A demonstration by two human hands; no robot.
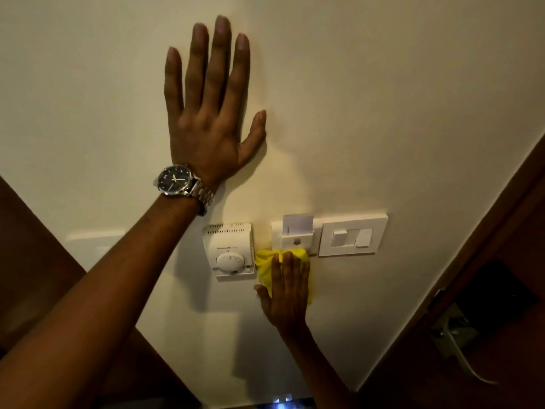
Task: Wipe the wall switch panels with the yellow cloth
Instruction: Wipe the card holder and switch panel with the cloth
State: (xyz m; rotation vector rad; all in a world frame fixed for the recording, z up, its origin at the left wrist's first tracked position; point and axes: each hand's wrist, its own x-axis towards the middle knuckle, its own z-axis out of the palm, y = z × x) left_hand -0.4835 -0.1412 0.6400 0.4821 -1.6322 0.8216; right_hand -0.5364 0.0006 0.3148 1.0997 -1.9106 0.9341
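Note:
My right hand (284, 293) presses a yellow cloth (264, 268) flat against the cream wall, just under the white key-card holder panel (295, 236), which has a card standing in its slot. The cloth's top edge touches the bottom of that panel. Right of it sits a white double switch panel (352, 237). Left of the cloth is a white dial thermostat (231, 250). My left hand (211, 113), with a steel wristwatch, lies flat and spread on the wall well above the panels, holding nothing.
Another pale switch plate (94, 247) shows faintly at the left, partly behind my left forearm. Dark wooden trim (35, 261) borders the wall on the left. A wooden door frame with a metal lever handle (460, 343) stands at the right.

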